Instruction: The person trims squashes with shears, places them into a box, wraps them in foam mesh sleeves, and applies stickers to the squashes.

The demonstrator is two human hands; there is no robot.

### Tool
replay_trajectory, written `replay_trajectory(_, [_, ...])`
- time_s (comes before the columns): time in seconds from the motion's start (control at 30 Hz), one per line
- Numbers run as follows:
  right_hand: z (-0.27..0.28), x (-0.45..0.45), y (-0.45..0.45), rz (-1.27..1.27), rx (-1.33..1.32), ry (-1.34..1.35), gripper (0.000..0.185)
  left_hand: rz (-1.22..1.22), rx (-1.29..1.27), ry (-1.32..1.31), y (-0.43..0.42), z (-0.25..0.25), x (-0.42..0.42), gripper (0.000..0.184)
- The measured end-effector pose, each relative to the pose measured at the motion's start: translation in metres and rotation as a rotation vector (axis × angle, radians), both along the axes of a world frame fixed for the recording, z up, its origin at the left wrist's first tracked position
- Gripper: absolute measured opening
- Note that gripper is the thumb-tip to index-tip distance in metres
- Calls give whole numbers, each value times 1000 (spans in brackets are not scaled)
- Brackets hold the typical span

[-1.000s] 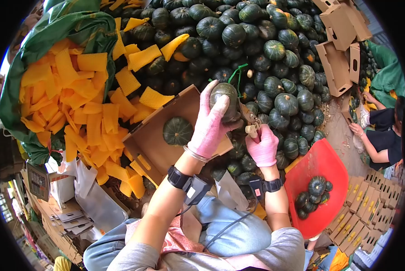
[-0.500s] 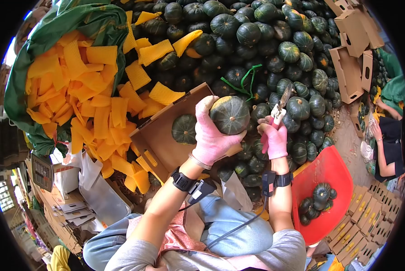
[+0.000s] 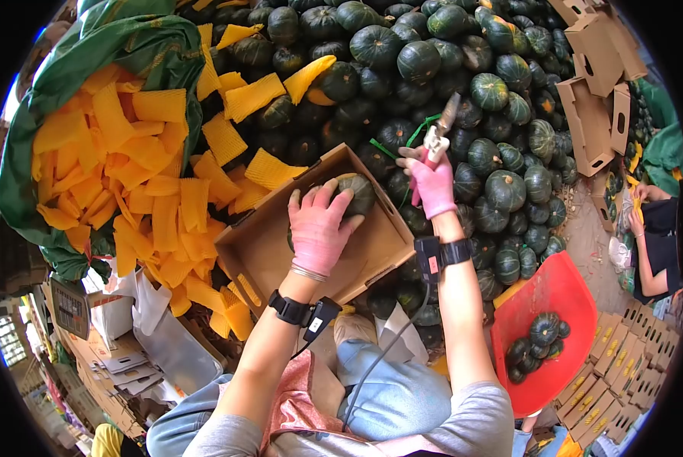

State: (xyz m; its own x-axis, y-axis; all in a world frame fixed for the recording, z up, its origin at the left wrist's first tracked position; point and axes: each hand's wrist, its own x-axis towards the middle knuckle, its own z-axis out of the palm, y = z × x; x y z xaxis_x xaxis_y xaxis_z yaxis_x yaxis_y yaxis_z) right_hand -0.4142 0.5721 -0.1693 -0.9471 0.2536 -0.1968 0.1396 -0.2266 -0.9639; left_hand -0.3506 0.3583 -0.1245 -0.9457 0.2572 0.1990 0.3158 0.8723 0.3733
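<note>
My left hand, in a pink glove, is inside an open cardboard box, its fingers on a dark green squash near the box's upper corner. Another squash lies mostly hidden beneath that hand. To the right, my gloved right hand is closed round the pruning shears, whose blades point up over the squash pile. A green strap lies on the pile beside the shears.
At the left a green sack holds orange foam sleeves. A red scoop with small squashes stands at the lower right. Empty cartons and a co-worker's arm are farther right, above stacked boxes.
My left hand has carried the squash down and left into the box. My right hand has moved up and slightly left with the shears.
</note>
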Motion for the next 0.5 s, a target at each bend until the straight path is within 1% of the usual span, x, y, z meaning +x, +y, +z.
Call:
replay_trajectory(0.03, [4, -7, -5, 76, 39, -85, 26, 12, -12, -11, 0, 0, -3, 45])
replay_trajectory(0.1, [-19, -21, -10, -4, 471, -52, 33, 37, -35, -29, -1, 1, -9, 42])
replay_trajectory(0.13, [-5, -27, -13, -106, 801, -207, 45, 26, -50, -11, -3, 0, -11, 42])
replay_trajectory(0.17, [7, -31, -14, -203, 883, -253, 54, 17, -65, 4, -6, -1, -12, 41])
replay_trajectory(0.23, [20, -42, -8, -236, 867, -339, 58, -33, -64, 13, -14, -2, -11, 40])
replay_trajectory(0.27, [17, -45, -5, -232, 823, -272, 61, -77, -48, 12, -17, 0, -10, 39])
replay_trajectory(0.3, [17, -46, -5, -203, 761, -334, 60, -123, -30, 14, -18, 2, -11, 38])
replay_trajectory(0.33, [24, -47, -7, -175, 699, -393, 60, -187, -10, 10, -18, 10, -8, 32])
replay_trajectory(0.37, [27, -47, -8, -146, 638, -453, 59, -259, 30, 5, -17, 20, -1, 34])
replay_trajectory(0.4, [24, -47, -11, -122, 556, -479, 59, -325, -3, -81, -12, 31, 7, 36])
replay_trajectory(0.43, [14, -46, -8, -119, 624, -420, 60, -390, -37, -172, -5, 40, 15, 39])
replay_trajectory(0.5, [-6, -48, 0, -108, 759, -291, 60, -492, -162, -272, 3, 40, 33, 36])
